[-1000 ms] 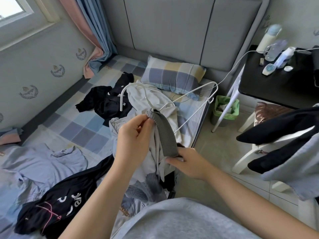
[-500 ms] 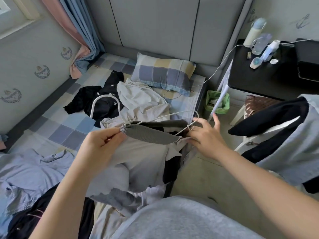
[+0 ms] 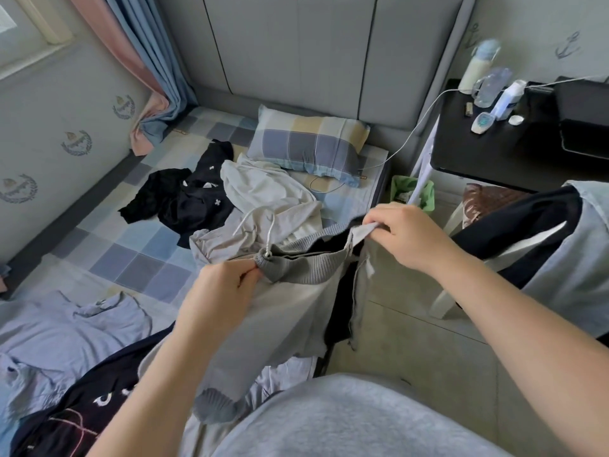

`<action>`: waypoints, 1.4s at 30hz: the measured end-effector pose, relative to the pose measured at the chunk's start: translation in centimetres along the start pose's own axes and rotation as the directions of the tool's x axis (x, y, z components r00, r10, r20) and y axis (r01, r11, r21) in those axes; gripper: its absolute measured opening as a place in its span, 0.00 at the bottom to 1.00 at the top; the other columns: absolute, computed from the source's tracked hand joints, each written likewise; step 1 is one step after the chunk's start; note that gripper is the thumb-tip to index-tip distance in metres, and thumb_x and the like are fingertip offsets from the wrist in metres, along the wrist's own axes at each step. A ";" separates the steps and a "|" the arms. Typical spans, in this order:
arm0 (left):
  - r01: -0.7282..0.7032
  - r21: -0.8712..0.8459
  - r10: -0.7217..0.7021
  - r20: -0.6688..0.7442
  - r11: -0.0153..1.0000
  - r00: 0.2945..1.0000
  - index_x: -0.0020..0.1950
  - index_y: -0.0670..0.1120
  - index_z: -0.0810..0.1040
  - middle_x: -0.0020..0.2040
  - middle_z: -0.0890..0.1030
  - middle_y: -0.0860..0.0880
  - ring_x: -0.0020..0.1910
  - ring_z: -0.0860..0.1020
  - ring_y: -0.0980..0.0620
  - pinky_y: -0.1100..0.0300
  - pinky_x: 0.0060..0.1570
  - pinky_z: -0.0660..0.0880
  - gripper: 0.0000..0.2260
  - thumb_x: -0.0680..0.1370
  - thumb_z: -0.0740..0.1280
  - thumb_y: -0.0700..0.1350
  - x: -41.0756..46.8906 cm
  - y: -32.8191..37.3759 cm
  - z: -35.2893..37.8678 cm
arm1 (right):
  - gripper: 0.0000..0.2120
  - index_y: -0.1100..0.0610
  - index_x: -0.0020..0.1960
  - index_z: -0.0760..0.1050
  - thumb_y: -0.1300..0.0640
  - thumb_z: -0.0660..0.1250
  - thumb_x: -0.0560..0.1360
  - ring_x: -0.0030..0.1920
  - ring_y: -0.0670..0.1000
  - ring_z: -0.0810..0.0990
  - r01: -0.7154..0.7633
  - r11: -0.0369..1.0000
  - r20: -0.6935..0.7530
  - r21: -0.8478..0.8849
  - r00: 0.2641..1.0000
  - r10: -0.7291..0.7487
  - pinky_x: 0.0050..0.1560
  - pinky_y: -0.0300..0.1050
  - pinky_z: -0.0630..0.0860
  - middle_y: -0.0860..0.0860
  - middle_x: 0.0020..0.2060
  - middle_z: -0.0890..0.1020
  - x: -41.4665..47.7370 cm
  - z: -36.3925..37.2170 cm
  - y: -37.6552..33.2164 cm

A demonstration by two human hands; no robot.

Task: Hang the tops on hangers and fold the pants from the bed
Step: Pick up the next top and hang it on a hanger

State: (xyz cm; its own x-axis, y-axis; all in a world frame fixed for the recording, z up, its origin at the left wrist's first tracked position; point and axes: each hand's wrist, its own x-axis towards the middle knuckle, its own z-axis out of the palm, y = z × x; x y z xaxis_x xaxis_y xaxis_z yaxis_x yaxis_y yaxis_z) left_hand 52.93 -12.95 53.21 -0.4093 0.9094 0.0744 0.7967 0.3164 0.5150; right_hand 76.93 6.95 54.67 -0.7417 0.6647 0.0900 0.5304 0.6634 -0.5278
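Observation:
I hold a pair of light grey pants (image 3: 283,311) by their ribbed dark grey waistband (image 3: 296,265), stretched between both hands over the bed's edge. My left hand (image 3: 220,291) pinches the waistband's left end, where a white drawstring sticks out. My right hand (image 3: 405,232) pinches the right end, higher up. The legs hang down, with a ribbed cuff (image 3: 214,407) near my body. On the bed (image 3: 108,245) lie a cream garment (image 3: 263,192), black clothes (image 3: 184,199), a lilac top (image 3: 66,338) and a black printed garment (image 3: 82,410). No hanger shows.
A checked pillow (image 3: 309,143) lies by the grey headboard. A black bedside table (image 3: 514,150) with bottles stands at right, a green bin (image 3: 412,192) below it. Dark and pale blue clothes (image 3: 543,235) hang over a white chair at right. A white cable runs from table to bed.
The white hanger seen earlier is gone from view. My hands have pulled the waistband wider apart, the right one now pinching it instead of reaching with spread fingers. The camera tilted slightly.

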 end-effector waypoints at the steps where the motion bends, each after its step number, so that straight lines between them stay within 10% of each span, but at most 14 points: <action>1: -0.013 -0.013 0.013 -0.014 1.000 1.000 0.32 0.51 0.70 0.27 0.73 0.57 0.31 0.72 0.59 0.57 0.32 0.71 0.17 0.80 0.66 0.42 0.1 0.5 0.5 | 0.07 0.61 0.46 0.80 0.61 0.65 0.80 0.43 0.53 0.75 0.058 0.998 -0.017 0.028 0.998 -0.057 0.49 0.57 0.73 0.51 0.38 0.79 0.0 -0.5 -1.3; 6: -0.131 -0.200 0.120 -0.066 0.971 0.991 0.29 0.54 0.67 0.24 0.71 0.57 0.26 0.68 0.58 0.66 0.27 0.61 0.21 0.79 0.67 0.40 1.1 3.2 1.7 | 0.03 0.56 0.46 0.83 0.59 0.70 0.78 0.51 0.44 0.78 0.380 0.895 -0.028 0.234 0.923 -0.384 0.68 0.47 0.64 0.46 0.47 0.81 -1.3 -0.3 -8.6; 11: -0.160 -0.422 0.103 -0.154 0.893 0.983 0.33 0.41 0.72 0.27 0.68 0.51 0.29 0.62 0.57 0.62 0.28 0.61 0.16 0.80 0.68 0.38 1.2 3.4 0.1 | 0.06 0.55 0.47 0.83 0.64 0.69 0.78 0.66 0.39 0.71 0.237 0.901 -0.051 0.363 0.971 -0.235 0.75 0.68 0.49 0.47 0.65 0.76 -2.3 0.3 -8.2; 16: -0.262 -0.525 0.229 -0.129 0.810 0.965 0.36 0.36 0.75 0.28 0.68 0.44 0.28 0.62 0.49 0.58 0.28 0.59 0.15 0.80 0.65 0.44 0.8 4.4 -0.8 | 0.13 0.60 0.50 0.80 0.72 0.61 0.74 0.71 0.47 0.71 0.262 0.917 -0.061 0.302 0.965 -0.256 0.80 0.58 0.45 0.50 0.68 0.76 -1.8 -0.3 -6.8; 20: -0.292 -0.582 0.232 -0.177 0.759 0.956 0.38 0.34 0.78 0.29 0.70 0.38 0.29 0.64 0.42 0.53 0.27 0.59 0.16 0.79 0.65 0.46 0.6 4.1 -0.9 | 0.12 0.60 0.53 0.70 0.73 0.58 0.75 0.70 0.47 0.73 0.237 0.862 -0.074 0.449 0.971 -0.229 0.64 0.53 0.75 0.52 0.67 0.74 -1.8 -0.8 -6.4; 27: -0.294 -0.570 0.259 -0.144 0.767 0.955 0.50 0.64 0.85 0.35 0.83 0.53 0.29 0.75 0.48 0.56 0.26 0.71 0.09 0.79 0.67 0.51 1.0 4.3 -1.4 | 0.20 0.55 0.55 0.79 0.42 0.55 0.81 0.42 0.45 0.75 0.284 0.956 -0.078 -0.073 0.954 -0.289 0.42 0.52 0.75 0.46 0.42 0.81 -1.2 0.9 -6.7; 35: 0.008 -0.319 -0.146 -0.411 0.948 0.900 0.44 0.52 0.79 0.49 0.75 0.54 0.50 0.71 0.52 0.60 0.51 0.69 0.05 0.77 0.71 0.51 1.5 3.8 1.9 | 0.08 0.52 0.52 0.80 0.55 0.63 0.83 0.35 0.39 0.76 0.000 0.954 0.003 0.301 1.000 -0.001 0.40 0.38 0.69 0.36 0.31 0.77 -0.7 1.9 -7.1; 39: 0.047 -0.561 -0.189 -0.198 0.827 0.962 0.46 0.61 0.68 0.45 0.75 0.55 0.42 0.74 0.60 0.58 0.42 0.70 0.08 0.77 0.59 0.64 -0.3 4.0 4.3 | 0.11 0.52 0.44 0.77 0.59 0.61 0.84 0.29 0.37 0.74 -0.041 0.893 0.030 0.449 0.999 0.031 0.34 0.29 0.67 0.34 0.27 0.76 -0.6 1.6 -8.4; 42: 0.077 -0.649 -0.204 -0.122 0.757 0.971 0.50 0.57 0.72 0.45 0.79 0.53 0.45 0.79 0.56 0.60 0.44 0.76 0.08 0.75 0.69 0.54 -0.2 4.2 5.3 | 0.11 0.55 0.44 0.78 0.60 0.61 0.83 0.27 0.41 0.71 -0.026 0.875 0.077 0.483 0.997 -0.013 0.32 0.31 0.65 0.40 0.25 0.73 -0.5 1.9 -9.3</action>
State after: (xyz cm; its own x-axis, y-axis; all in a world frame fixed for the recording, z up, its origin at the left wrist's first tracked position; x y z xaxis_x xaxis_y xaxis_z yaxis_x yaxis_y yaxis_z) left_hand 58.76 -10.38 50.82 -0.6142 0.7859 0.0715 0.2828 0.1346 0.9497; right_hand 71.58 -0.20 57.98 -0.7779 0.6277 0.0310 0.2854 0.3967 -0.8724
